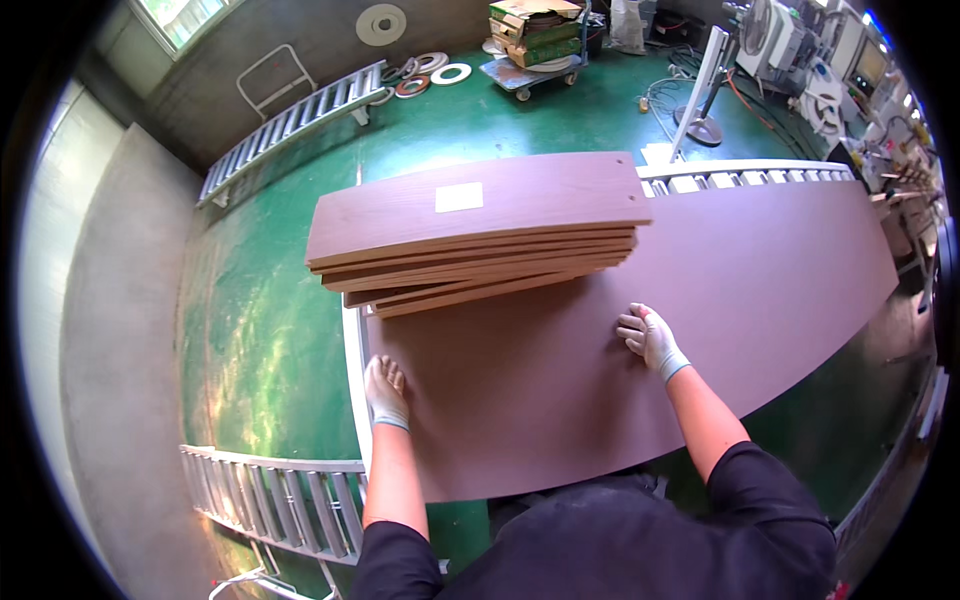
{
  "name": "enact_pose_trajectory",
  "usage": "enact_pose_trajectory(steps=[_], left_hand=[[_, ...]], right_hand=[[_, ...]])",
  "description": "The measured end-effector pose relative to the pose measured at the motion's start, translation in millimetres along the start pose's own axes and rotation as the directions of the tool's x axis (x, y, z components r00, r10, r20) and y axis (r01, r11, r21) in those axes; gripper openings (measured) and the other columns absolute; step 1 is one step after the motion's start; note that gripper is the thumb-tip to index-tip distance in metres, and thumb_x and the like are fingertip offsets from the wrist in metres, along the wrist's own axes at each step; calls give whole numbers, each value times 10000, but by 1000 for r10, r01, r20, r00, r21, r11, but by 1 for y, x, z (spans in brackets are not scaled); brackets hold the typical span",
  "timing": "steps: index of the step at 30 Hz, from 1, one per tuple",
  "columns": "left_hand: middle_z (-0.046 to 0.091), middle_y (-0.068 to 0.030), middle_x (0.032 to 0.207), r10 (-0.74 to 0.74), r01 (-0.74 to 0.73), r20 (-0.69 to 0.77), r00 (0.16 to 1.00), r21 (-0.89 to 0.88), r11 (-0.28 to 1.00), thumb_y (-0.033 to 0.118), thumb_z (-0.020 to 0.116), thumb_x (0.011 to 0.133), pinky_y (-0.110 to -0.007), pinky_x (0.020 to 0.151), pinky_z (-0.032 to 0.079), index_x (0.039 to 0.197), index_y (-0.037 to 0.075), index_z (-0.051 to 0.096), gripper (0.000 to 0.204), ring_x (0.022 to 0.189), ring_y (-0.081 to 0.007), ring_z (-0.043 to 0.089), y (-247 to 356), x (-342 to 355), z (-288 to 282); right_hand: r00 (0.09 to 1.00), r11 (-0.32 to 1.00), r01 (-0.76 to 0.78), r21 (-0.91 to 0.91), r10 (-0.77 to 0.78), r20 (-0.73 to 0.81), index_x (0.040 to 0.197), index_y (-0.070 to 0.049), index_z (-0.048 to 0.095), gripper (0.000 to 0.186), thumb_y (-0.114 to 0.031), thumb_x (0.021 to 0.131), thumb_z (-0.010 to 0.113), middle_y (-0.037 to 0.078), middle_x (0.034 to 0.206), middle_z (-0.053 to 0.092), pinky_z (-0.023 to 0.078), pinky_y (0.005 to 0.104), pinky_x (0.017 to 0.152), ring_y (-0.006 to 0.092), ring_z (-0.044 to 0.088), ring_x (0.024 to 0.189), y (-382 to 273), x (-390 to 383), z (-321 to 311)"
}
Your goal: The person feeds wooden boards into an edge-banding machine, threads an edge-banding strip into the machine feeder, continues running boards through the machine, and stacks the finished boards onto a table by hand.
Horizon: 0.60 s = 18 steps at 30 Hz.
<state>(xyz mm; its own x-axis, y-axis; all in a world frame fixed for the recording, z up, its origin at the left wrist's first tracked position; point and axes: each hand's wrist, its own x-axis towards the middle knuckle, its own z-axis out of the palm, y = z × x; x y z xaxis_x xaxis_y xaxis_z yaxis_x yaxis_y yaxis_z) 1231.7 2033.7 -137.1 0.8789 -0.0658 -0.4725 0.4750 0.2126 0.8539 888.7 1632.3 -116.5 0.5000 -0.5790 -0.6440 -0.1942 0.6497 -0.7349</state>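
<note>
A stack of long brown wood-grain boards [400,215] lies on a large brown panel [520,400], its lower boards slightly fanned out. A white label [459,197] sits on the top board, which has small holes at its right end. My left hand [386,388], in a pale glove, is at the panel's left edge, just below the stack's near left corner. Its fingers are loosely bent, with nothing seen in them. My right hand [652,342], gloved alike, hovers over or rests on the panel, right of the stack's near side; its fingers are partly curled, apart and holding nothing.
Metal roller conveyors stand at the far left [290,130], lower left [275,500] and behind the panel [750,178]. A cart [530,78] carries stacked boxes at the back, beside rings [451,74] on the green floor. Machinery [780,45] and cables fill the right back. A wall runs along the left.
</note>
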Motion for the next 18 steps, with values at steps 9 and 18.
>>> enact_pose_trajectory(steps=[9, 18], left_hand=[[624, -39, 1218, 14, -93, 354, 935, 208, 974, 400, 571, 1001, -410, 888, 516, 1360, 125, 527, 455, 1036, -204, 604, 19, 186, 44], [552, -111, 1367, 138, -135, 537, 832, -46, 990, 369, 524, 1033, -421, 1054, 469, 1398, 68, 505, 473, 1215, -265, 536, -10, 271, 22]], right_hand=[[922, 980, 181, 87, -138, -363, 1351, -154, 481, 425, -449, 1052, 414, 118, 1235, 671, 521, 288, 656, 239, 709, 922, -9, 53, 56], [931, 965, 260, 11, -248, -269, 1123, -202, 561, 267, -410, 956, 564, -18, 912, 646, 467, 275, 648, 128, 631, 761, -15, 103, 58]])
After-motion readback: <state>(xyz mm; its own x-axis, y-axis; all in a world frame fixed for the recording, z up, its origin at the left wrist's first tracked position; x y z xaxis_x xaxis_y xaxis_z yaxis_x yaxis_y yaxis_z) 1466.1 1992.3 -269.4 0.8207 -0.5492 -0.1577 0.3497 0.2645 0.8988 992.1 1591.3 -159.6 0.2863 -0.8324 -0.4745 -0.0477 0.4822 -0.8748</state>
